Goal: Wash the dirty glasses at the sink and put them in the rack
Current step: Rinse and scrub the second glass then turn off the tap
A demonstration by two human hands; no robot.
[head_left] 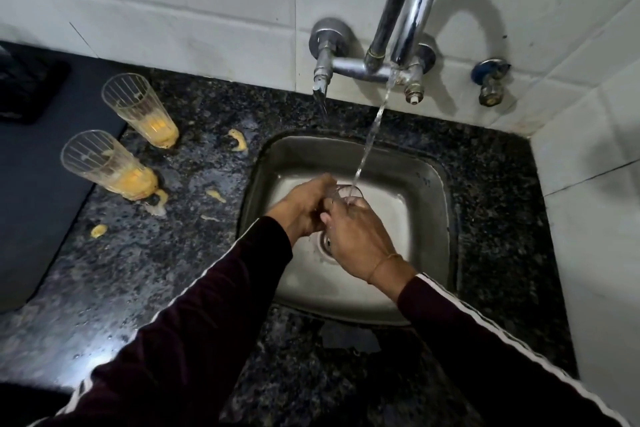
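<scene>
Over the steel sink (429, 184) I hold a clear glass (346, 191) under the running stream of water (370, 135) from the chrome tap (412, 10). My right hand (360, 239) grips the glass from the near side. My left hand (306, 210) curls around it from the left, and both hands hide most of the glass. Two dirty ribbed glasses stand on the counter to the left, the far one (138, 107) and the near one (107, 163), each with yellow residue at the bottom.
Yellow smears (239, 140) dot the speckled granite counter (173, 253) between the glasses and the sink. A dark mat (41, 184) lies at the far left. White tiled walls close off the back and right, with a small valve (490, 80) at the right.
</scene>
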